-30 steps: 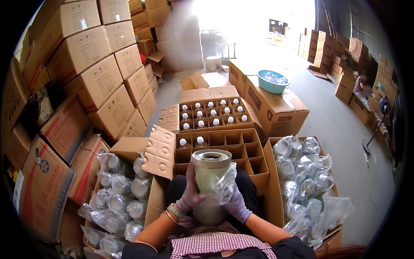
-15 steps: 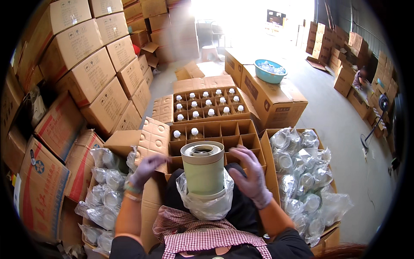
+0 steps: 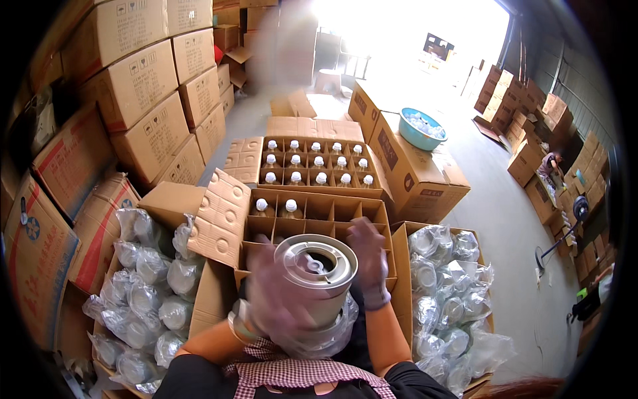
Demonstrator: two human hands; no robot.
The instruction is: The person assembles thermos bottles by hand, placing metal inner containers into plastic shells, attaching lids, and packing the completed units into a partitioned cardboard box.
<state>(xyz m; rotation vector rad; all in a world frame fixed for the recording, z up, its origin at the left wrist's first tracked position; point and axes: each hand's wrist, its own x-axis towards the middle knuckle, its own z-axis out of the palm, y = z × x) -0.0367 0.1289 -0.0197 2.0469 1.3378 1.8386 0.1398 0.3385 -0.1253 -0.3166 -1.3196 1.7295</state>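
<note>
A pale cylindrical container (image 3: 335,302) stands in my lap, tilted a little, its ringed top facing up. Inside the round opening shows a small whitish clear piece (image 3: 315,266). A crumpled clear plastic bag (image 3: 325,347) wraps its lower part. My left hand (image 3: 276,292), in a thin pale glove, is smeared by motion across the cylinder's left side; its fingers cannot be made out. On the right, my gloved right hand (image 3: 369,263) is raised beside the rim, fingers stretched up, holding nothing. Just beyond is a divided carton (image 3: 325,211) with two white-capped bottles (image 3: 290,209).
Behind it, another carton (image 3: 319,191) holds several capped bottles. Open boxes of bagged clear containers flank me on the left (image 3: 143,292) and right (image 3: 452,299). A blue basin (image 3: 423,138) sits on a closed carton (image 3: 425,189). Stacked cartons (image 3: 149,130) rise at left; a person (image 3: 550,165) is far right.
My left hand has swung in over the cylinder's left side. The right hand has drawn closer, fingers higher. The cylinder's top leans differently, and a whitish piece shows in its opening.
</note>
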